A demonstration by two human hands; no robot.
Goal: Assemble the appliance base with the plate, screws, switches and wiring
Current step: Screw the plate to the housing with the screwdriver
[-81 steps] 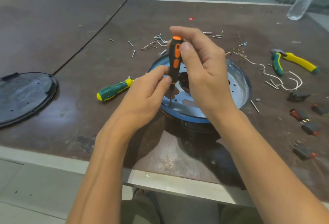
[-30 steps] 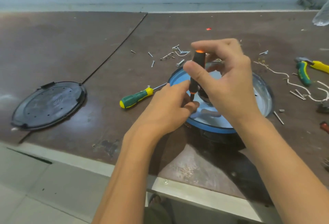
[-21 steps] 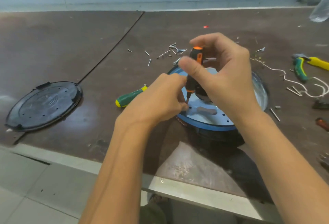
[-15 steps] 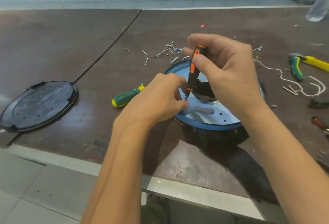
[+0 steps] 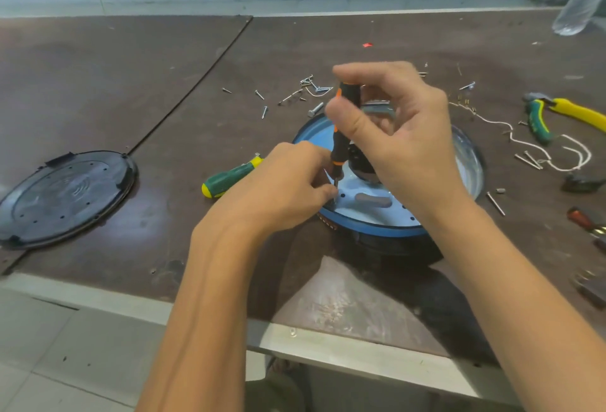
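Stood straighter now, the screwdriver (image 5: pixel 339 146) is gripped by the right hand (image 5: pixel 400 136), tip pinched by the left hand (image 5: pixel 278 195).
Plate (image 5: pixel 370 231) is only just being screwed down; switches (image 5: pixel 580 216) and wiring (image 5: pixel 524 144) are left untouched, looks like.

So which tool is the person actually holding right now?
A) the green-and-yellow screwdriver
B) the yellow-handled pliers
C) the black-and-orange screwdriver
C: the right hand grips the black-and-orange screwdriver upright over the blue-rimmed round metal plate; the green-and-yellow screwdriver and yellow-handled pliers lie untouched on the brown table.
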